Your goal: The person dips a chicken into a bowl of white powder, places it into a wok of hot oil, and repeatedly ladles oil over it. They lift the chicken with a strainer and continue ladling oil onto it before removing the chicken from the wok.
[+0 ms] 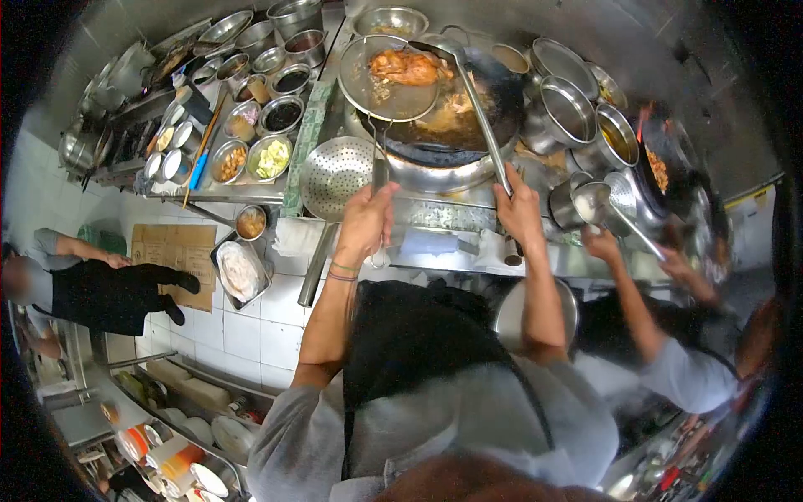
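A grey shirt (452, 418) is seen before the wok (506, 92), above which browned meat (406, 69), probably weighty, slippery and easily torn, is borne in a strainer (360, 84) best held by its handle (381, 171), where the left hand (366, 222) is closed, a ladle (478, 109) being gripped by the right hand (519, 209).

The cardboard (171, 248) is showing faint marks, but they are looking too blurry. No words or numbers are showing clearly.

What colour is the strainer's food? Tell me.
The food is orange-brown; the head view shows it best.
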`<state>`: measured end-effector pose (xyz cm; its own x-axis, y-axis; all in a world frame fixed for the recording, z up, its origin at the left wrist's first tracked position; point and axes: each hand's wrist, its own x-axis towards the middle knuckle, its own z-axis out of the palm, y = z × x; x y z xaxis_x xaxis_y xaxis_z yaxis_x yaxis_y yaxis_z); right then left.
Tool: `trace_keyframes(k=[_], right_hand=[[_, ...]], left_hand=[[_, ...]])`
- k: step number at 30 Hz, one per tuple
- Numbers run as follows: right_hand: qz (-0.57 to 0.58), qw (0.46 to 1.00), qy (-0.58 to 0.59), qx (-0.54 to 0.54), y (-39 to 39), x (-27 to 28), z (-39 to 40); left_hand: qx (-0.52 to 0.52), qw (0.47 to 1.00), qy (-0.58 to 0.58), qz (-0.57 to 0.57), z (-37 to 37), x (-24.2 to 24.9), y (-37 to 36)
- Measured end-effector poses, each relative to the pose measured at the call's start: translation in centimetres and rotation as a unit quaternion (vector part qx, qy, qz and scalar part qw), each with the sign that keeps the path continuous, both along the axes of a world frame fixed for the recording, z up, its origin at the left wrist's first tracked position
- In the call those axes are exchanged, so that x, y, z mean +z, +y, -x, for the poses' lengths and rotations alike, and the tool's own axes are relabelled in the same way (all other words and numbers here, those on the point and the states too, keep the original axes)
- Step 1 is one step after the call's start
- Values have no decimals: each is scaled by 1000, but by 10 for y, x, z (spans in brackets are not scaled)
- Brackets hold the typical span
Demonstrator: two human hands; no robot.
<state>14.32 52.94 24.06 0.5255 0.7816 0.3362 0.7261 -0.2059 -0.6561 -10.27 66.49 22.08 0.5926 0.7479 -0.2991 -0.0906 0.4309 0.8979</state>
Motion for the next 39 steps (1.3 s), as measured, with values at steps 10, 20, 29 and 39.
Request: trace_keyframes(k=[10,20,29,39], right_hand=[[106,905,410,49,-47,39,47],[39,916,395,55,-23,43,48],[-48,847,526,64,9,53,43],[-210,347,903,138,-42,6,8]], left_hand=[[-1,1000,-9,16,-4,-12,19],[-15,999,-19,28,28,-1,15],[-48,997,43,-53,-2,40,32],[-84,992,95,-21,-14,28,25]])
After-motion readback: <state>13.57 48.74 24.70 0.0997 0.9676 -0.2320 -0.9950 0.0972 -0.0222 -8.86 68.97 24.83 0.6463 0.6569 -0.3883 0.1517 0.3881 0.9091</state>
